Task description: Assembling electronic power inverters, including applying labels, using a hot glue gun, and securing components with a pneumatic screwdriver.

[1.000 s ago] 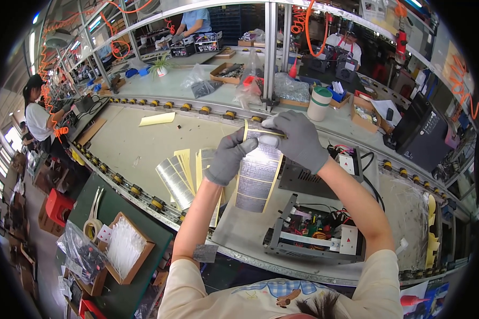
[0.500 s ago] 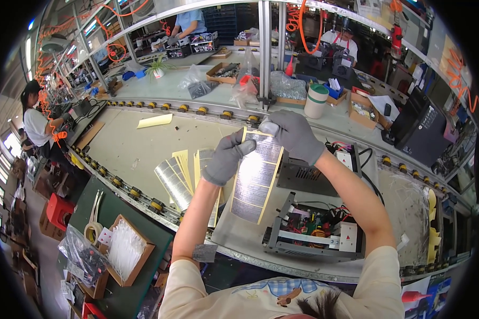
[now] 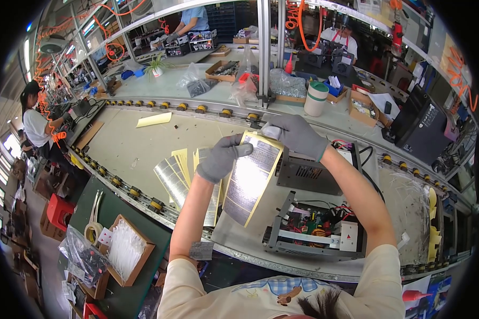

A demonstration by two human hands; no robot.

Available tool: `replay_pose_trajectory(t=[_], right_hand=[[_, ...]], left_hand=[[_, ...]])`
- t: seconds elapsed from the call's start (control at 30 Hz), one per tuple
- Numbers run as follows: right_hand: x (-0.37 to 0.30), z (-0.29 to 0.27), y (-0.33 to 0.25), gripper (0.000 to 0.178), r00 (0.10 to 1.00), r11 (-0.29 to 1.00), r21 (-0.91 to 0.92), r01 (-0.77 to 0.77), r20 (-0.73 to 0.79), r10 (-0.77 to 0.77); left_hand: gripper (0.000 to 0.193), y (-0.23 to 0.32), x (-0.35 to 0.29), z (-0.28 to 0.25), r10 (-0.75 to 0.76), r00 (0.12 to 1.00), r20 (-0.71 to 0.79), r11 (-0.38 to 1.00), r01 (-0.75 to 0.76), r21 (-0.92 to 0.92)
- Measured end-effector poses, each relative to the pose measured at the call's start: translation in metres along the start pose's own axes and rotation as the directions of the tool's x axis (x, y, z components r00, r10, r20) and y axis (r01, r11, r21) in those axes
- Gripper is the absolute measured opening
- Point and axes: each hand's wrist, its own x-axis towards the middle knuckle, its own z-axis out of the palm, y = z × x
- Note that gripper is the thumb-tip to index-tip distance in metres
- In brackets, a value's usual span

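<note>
A strip of silver labels on yellow backing hangs in front of me, its lower end slanting left. On its upper left edge, my left hand, in a grey glove, is closed with the thumb lying over the front. My right hand, gloved as well, pinches at the strip's top right corner; whether a label has come loose there is hidden by the fingers. More silver label sheets with yellow backing lie fanned on the work surface beyond my left forearm. Below my right hand sits an open device housing with circuit boards and wires.
A second dark housing stands behind the open one. Yellow backing paper lies further off. Roller tracks border the surface. At left, a green side table bears a tape roll and a box of white ties.
The label strip has tilted, its lower end swinging left and slightly toward me. My left hand has shifted a little left; my right hand remains at the top corner.
</note>
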Motion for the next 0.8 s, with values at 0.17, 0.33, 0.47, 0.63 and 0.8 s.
replay_pose_trajectory(t=[0.17,0.33,0.47,0.63,0.8], right_hand=[[-0.013,0.003,0.005,0.040,0.986,0.987,-0.012,0.160,0.038,-0.160],[-0.019,-0.003,0.006,0.034,0.983,0.979,-0.091,0.184,0.024,-0.182],[-0.021,-0.004,0.010,0.023,0.958,0.921,-0.292,0.256,-0.050,-0.283],[-0.018,-0.016,0.009,0.012,0.881,0.666,-0.617,0.419,0.099,-0.462],[-0.015,-0.025,0.006,0.008,0.842,0.554,-0.656,0.512,0.257,-0.474]], left_hand=[[0.034,-0.003,0.001,-0.005,-0.061,0.998,-0.022,0.987,0.057,-0.149],[0.035,-0.014,0.002,-0.013,-0.080,0.995,-0.059,0.980,0.067,-0.186],[0.039,-0.005,0.006,0.000,-0.065,0.998,0.008,0.972,0.065,-0.225],[0.041,0.004,0.000,0.019,-0.158,0.987,-0.019,0.986,0.159,0.050],[0.041,-0.010,0.004,0.027,-0.215,0.977,0.010,0.959,0.209,0.193]])
